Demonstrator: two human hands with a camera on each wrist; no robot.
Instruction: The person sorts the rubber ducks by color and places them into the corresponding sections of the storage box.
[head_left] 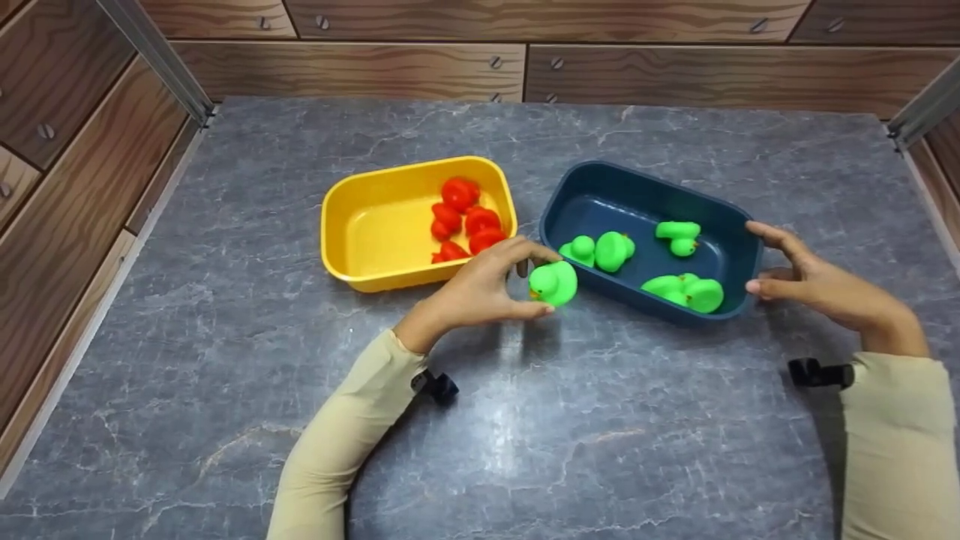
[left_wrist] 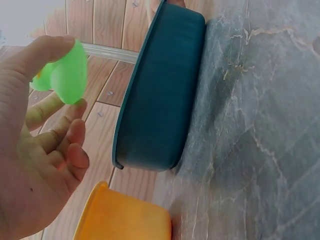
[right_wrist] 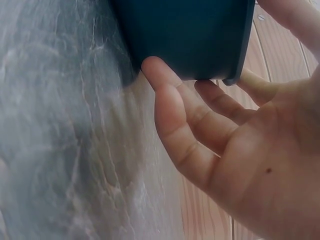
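My left hand (head_left: 487, 281) pinches a green rubber duck (head_left: 553, 283) between thumb and fingers, in front of the dark blue bin's near left corner. In the left wrist view the duck (left_wrist: 70, 75) is held by the thumb and fingertips, the other fingers loosely bent. The dark blue bin (head_left: 652, 184) has several green rubber ducks (head_left: 615, 251) in it, some tipped over. At the bin's right end my right hand (head_left: 825, 289) rests with fingers spread. In the right wrist view its fingertips (right_wrist: 155, 65) touch the bin's outer wall (right_wrist: 180, 40).
Left of the blue bin stands a yellow bin (head_left: 382, 217) with several red rubber ducks (head_left: 459, 193) at its right side. Both bins stand on a grey marbled table (head_left: 480, 450). Wood-patterned panels (head_left: 412, 64) border the table at the back and sides.
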